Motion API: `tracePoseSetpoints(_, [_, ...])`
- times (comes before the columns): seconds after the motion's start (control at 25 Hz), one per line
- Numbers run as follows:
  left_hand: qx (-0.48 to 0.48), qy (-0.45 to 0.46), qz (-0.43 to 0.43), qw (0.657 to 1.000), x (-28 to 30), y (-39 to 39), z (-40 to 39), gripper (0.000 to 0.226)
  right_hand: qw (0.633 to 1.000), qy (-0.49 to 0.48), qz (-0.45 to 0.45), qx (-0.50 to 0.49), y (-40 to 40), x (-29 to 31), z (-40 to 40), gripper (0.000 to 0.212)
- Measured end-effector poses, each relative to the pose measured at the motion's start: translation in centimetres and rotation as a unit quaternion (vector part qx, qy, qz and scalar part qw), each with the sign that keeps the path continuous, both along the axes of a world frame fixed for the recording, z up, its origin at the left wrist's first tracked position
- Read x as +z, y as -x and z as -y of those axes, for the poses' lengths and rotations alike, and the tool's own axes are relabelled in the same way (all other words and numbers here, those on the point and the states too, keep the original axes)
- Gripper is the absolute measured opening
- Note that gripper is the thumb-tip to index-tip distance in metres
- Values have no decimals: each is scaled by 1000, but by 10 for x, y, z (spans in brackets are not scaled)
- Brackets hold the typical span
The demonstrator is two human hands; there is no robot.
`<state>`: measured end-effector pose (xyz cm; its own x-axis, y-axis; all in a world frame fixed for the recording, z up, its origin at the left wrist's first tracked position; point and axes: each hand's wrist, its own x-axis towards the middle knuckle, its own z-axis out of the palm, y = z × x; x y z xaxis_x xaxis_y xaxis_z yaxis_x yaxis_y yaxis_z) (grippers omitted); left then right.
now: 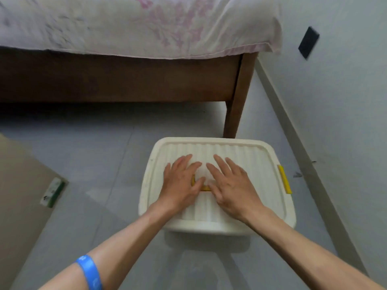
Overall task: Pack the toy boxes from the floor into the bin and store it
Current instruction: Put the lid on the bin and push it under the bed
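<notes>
While bin (217, 185) sits on floor (94, 164) near bed leg (238, 97), left hand (181, 185), right hand (232, 189) press flat on lid (251, 155), fingers straight, grips open.

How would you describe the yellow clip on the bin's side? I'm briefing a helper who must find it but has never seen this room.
Start at the brown wooden bed leg by the wall; just in front of it on the grey floor sits the cream plastic bin with a ribbed lid. On the lid's wall-side edge is the narrow yellow plastic clip, a slim bar. Unlike the yellow piece at the lid's centre, no hand covers it.
</notes>
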<state>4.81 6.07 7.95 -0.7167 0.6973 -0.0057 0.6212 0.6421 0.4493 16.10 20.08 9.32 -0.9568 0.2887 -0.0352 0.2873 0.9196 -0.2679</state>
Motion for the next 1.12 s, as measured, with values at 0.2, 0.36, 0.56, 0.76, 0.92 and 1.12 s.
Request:
tracePoseSetpoints(0.2, [364,-116,350,855,-4,42,88,93,989,-27,103,104,46,-30,44,78])
tracePoseSetpoints(0.36, [396,-264,382,792,-7,38,85,41,989,-53,102,94,44,-38,43,79])
tracePoseSetpoints(0.56, [331,-109,57,936,-10,33,81,37,990,-56,97,90,44,-41,44,79])
tracePoseSetpoints(0.76, [279,1,-6,960,-2,29,78,36,984,-24,128,120,44,-21,39,81])
tracePoseSetpoints(0.92, [-47,59,-84,994,3,13,91,71,988,-47,119,81,-30,-5,-13,95])
tracePoseSetpoints(1.12, [-119,197,-50,972,2,-10,114,81,977,-52,176,-107,-116,-16,-23,111])
